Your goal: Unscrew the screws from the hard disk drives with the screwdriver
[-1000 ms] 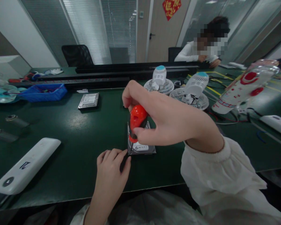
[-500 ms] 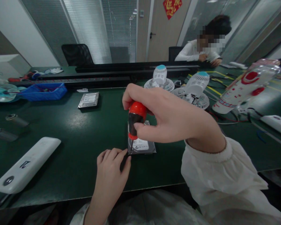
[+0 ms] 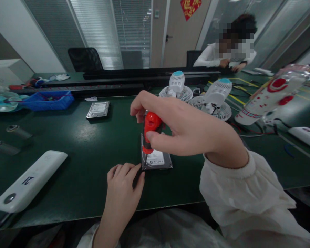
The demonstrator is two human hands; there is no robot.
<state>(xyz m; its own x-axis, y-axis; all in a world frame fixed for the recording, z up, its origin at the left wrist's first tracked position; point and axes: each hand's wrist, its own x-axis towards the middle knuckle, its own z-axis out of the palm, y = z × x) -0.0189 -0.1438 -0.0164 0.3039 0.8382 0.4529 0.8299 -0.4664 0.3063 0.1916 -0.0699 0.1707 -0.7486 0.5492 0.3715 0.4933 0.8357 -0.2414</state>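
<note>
In my right hand (image 3: 183, 125) is a screwdriver (image 3: 152, 125) with a red and black handle, held nearly upright. Its thin shaft reaches down to the front left corner of a hard drive (image 3: 158, 162) lying flat, label up. Part of the drive is hidden under my right hand. At that same corner, the thumb and index finger of my left hand (image 3: 123, 182) press against the drive's edges, the other fingers bent beside it. A second hard drive (image 3: 98, 109) lies farther back to the left.
Left on the green table (image 3: 93, 186) are a white power bank (image 3: 31, 181), two metal cylinders (image 3: 18, 132) and a blue tray (image 3: 50, 101). White fans (image 3: 177, 86) and a plastic-wrapped bottle (image 3: 268, 94) stand behind and right. Across the table sits another person (image 3: 209, 57).
The screwdriver's handle has turned in my right hand, and the fingers have shifted slightly left. My left hand and the hard drive stay in place.
</note>
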